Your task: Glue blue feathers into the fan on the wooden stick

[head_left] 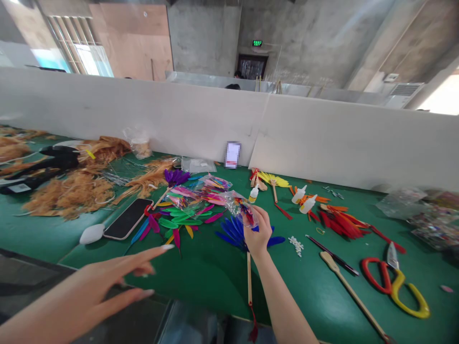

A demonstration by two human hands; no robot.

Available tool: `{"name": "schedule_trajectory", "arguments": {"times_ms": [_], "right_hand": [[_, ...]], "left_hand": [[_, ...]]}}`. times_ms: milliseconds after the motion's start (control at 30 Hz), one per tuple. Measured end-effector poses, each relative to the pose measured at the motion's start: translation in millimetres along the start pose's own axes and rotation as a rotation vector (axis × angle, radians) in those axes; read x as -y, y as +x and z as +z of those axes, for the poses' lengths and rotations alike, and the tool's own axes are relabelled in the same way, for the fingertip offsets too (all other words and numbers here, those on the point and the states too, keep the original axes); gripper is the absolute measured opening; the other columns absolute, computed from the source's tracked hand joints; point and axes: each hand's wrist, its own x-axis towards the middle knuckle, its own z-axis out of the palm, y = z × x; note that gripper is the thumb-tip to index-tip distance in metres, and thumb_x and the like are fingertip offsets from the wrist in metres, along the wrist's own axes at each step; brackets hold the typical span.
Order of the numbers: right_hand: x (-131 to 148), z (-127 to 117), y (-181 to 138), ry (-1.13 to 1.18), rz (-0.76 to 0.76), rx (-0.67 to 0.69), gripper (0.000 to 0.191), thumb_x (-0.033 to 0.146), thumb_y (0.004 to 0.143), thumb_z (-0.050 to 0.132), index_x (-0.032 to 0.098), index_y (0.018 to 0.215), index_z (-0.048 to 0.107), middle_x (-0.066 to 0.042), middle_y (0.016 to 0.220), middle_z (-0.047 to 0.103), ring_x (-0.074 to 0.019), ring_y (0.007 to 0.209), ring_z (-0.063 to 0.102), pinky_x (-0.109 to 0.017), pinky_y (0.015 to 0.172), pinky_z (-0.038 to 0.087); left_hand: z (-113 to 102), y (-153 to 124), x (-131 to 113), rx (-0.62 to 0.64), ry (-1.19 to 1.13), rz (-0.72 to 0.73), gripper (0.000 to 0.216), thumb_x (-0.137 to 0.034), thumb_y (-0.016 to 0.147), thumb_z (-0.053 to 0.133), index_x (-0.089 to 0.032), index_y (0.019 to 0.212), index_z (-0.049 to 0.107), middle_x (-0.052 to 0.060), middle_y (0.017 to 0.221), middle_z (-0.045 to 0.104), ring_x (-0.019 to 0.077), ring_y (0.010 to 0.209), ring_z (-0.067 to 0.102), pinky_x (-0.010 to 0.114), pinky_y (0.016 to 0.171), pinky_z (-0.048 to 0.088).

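My left hand (114,274) is over the table's near edge, fingers spread and holding nothing. Its index finger points toward loose feathers (184,217) in green, pink and yellow. My right hand (258,234) grips a small clear plastic bag (239,205) with colourful contents I cannot make out. Beneath that hand lies a blue feather fan (231,232), partly hidden by it. The fan's wooden handle (249,277) runs toward me and ends in a dark red tassel. More clear bags of pink and multicoloured pieces (201,191) lie just left of the held bag.
To the right are white beads (296,246), tweezers (333,255), a wooden stick (353,294), scissors (385,277) and red feathers (340,223). Glue bottles (299,195) stand behind. A phone (129,220), white case (92,234) and brown fibre (71,193) lie left. A white partition (201,117) backs the table.
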Motion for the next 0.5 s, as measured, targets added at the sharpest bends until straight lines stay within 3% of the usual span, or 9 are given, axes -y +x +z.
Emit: {"name": "schedule_trajectory", "arguments": {"times_ms": [33, 67, 100, 167, 233, 367, 500], "right_hand": [[1, 0, 0, 0.003, -0.011, -0.020, 0.029, 0.015, 0.080, 0.062, 0.027, 0.107, 0.065, -0.006, 0.094, 0.066, -0.0221, 0.086, 0.064, -0.037, 0.075, 0.055], [1, 0, -1, 0.009, -0.014, -0.034, 0.032, 0.014, 0.079, 0.061, 0.028, 0.108, 0.065, -0.006, 0.094, 0.065, -0.0220, 0.086, 0.064, -0.037, 0.075, 0.055], [2, 0, -2, 0.017, -0.010, -0.044, 0.034, 0.013, 0.079, 0.061, 0.029, 0.109, 0.064, -0.006, 0.095, 0.063, -0.0219, 0.086, 0.063, -0.038, 0.074, 0.055], [2, 0, -3, 0.033, 0.011, -0.050, 0.039, 0.011, 0.079, 0.058, 0.030, 0.113, 0.063, -0.006, 0.096, 0.060, -0.0219, 0.086, 0.062, -0.038, 0.072, 0.055], [2, -2, -3, 0.036, 0.012, -0.050, 0.044, 0.010, 0.079, 0.056, 0.032, 0.117, 0.061, -0.006, 0.098, 0.057, -0.0221, 0.087, 0.060, -0.039, 0.073, 0.054], [2, -8, 1, -0.028, -0.091, -0.052, 0.056, 0.006, 0.078, 0.053, 0.036, 0.126, 0.056, -0.006, 0.099, 0.055, -0.0234, 0.091, 0.057, -0.041, 0.078, 0.051], [4, -13, 4, -0.128, -0.190, -0.080, 0.060, 0.005, 0.077, 0.056, 0.039, 0.126, 0.056, -0.004, 0.096, 0.057, -0.0223, 0.086, 0.058, -0.040, 0.079, 0.048]], "left_hand": [[8, 14, -9, 0.211, 0.021, 0.029, 0.060, -0.036, 0.074, 0.066, -0.057, 0.126, 0.045, -0.008, 0.101, 0.072, 0.0225, 0.077, 0.070, 0.033, 0.062, 0.056], [19, 30, -18, 0.347, -0.013, 0.064, 0.062, -0.032, 0.081, 0.060, -0.054, 0.134, 0.035, -0.005, 0.115, 0.068, 0.0225, 0.093, 0.068, 0.034, 0.073, 0.056], [31, 45, -26, 0.396, -0.077, 0.117, 0.059, -0.030, 0.087, 0.054, -0.049, 0.138, 0.033, -0.002, 0.125, 0.062, 0.0222, 0.105, 0.064, 0.033, 0.081, 0.054], [57, 76, -39, 0.319, -0.226, 0.213, 0.049, -0.028, 0.092, 0.045, -0.041, 0.139, 0.038, 0.002, 0.136, 0.052, 0.0224, 0.115, 0.058, 0.033, 0.086, 0.053], [82, 104, -46, 0.217, -0.373, 0.280, 0.044, -0.027, 0.093, 0.043, -0.035, 0.136, 0.045, 0.005, 0.135, 0.053, 0.0226, 0.107, 0.063, 0.032, 0.076, 0.057], [108, 144, -51, 0.003, -0.530, 0.116, 0.031, -0.031, 0.087, 0.054, -0.023, 0.115, 0.064, 0.009, 0.116, 0.066, 0.0247, 0.094, 0.068, 0.030, 0.064, 0.059], [111, 160, -57, 0.050, -0.654, 0.030, 0.031, -0.036, 0.082, 0.062, -0.020, 0.107, 0.066, 0.008, 0.109, 0.069, 0.0241, 0.099, 0.065, 0.033, 0.079, 0.056]]}}
